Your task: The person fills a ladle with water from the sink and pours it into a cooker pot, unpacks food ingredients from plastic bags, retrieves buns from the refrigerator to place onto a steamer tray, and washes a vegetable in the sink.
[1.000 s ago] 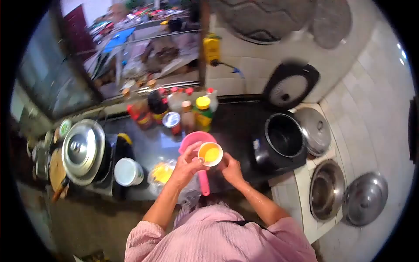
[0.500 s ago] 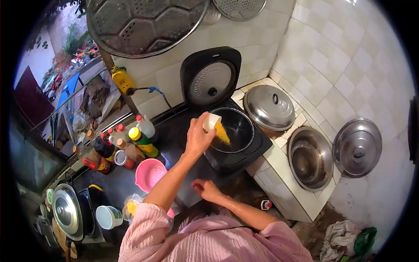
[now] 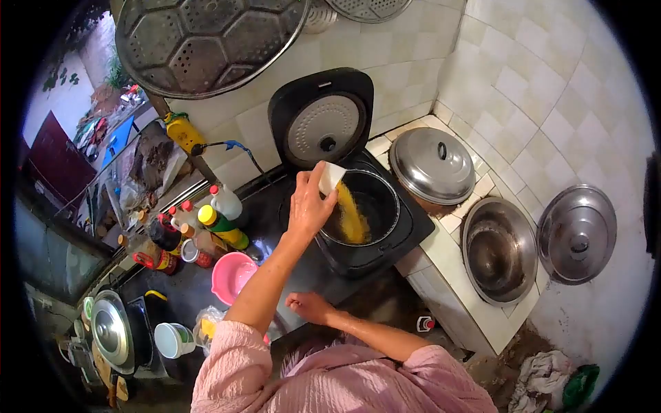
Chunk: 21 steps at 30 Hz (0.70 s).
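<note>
My left hand grips a small white cup, tilted over an open black rice cooker. Yellow grain streams from the cup into the cooker's dark inner pot. The cooker's lid stands raised behind the pot. My right hand, its fingers curled in and nothing visible in them, hovers by the counter's front edge. Left of my left forearm is a pink basin. A clear plastic bag with something yellow lies close to my left sleeve.
Several bottles crowd the counter under the window. A lidded pot and a white tub are at the left. Right of the cooker, a tiled ledge holds a domed metal lid and a metal basin; another lid leans beyond.
The cup tips further and the yellow stream has grown longer and thicker, reaching down into the pot. My right hand has shifted slightly left. The view has moved a little.
</note>
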Motion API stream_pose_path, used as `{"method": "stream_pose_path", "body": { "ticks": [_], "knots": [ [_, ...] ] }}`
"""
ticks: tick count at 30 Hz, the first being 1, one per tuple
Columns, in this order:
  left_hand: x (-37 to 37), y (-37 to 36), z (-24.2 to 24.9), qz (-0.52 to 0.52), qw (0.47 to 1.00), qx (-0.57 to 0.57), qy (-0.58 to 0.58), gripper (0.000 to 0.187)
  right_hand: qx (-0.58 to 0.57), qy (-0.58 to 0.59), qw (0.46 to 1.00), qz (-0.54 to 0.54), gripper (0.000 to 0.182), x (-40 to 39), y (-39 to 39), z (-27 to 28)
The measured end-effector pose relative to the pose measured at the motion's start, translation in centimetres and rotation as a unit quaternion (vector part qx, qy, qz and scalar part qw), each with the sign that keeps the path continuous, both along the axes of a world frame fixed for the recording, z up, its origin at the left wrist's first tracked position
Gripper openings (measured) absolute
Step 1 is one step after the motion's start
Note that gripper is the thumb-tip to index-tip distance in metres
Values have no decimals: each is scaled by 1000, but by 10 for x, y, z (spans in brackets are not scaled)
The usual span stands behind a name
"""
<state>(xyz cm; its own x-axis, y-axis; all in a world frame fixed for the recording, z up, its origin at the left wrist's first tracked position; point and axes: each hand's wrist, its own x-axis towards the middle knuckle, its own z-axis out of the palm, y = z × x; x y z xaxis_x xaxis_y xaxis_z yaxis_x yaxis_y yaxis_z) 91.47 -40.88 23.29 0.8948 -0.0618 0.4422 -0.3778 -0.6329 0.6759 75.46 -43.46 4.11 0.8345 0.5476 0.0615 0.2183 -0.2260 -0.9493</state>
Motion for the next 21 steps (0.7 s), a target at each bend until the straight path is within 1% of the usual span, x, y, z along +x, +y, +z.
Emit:
{"method": "stream_pose_path", "body": {
  "ticks": [4, 5, 7, 8, 11, 12, 14, 15, 16, 17, 18, 19, 20, 21],
  "knots": [
    [-12, 8, -4, -2, 999, 17, 31, 58, -20, 53, 998, 19, 18, -7, -5, 5],
    [-12, 8, -3, -8, 1000, 19, 14, 58, -26, 65, 997, 25, 18, -9, -6, 6],
    [-12, 7, 0, -19, 999, 22, -21, 58, -1, 44, 999, 16, 17, -12, -5, 8],
    [-12, 8, 1, -26, 997, 46, -65, 58, 11, 33, 999, 12, 17, -13, -4, 10],
    [-13, 12, -4, -23, 969, 160, -184, 60, -15, 45, 998, 35, 15, -13, 3, 26],
    [-13, 14, -3, -22, 964, 166, -208, 59, -17, 44, 998, 38, 15, -15, 7, 27],
    [-16, 18, 4, -6, 983, 100, -154, 58, -21, 43, 998, 44, 14, -18, 16, 29],
    [-18, 19, 6, 3, 990, 66, -127, 58, -11, 3, 999, 49, 14, -21, 20, 30],
    [-19, 20, 6, 18, 999, -10, -35, 58, 0, -38, 998, 54, 14, -24, 24, 32],
    [-15, 18, -2, 76, 996, -36, -4, 60, 12, -79, 995, 59, 14, -27, 29, 34],
    [-10, 20, -9, 68, 976, -168, 119, 61, 32, -48, 996, 75, 17, -31, 35, 43],
    [-6, 21, -16, 58, 923, -297, 237, 62, 51, -17, 994, 91, 21, -35, 42, 58],
    [-5, 22, -22, 68, 885, -368, 276, 56, 68, 13, 992, 108, 25, -37, 49, 73],
    [-6, 23, -23, 64, 875, -390, 280, 57, 86, 42, 988, 124, 29, -37, 57, 80]
  ]
}}
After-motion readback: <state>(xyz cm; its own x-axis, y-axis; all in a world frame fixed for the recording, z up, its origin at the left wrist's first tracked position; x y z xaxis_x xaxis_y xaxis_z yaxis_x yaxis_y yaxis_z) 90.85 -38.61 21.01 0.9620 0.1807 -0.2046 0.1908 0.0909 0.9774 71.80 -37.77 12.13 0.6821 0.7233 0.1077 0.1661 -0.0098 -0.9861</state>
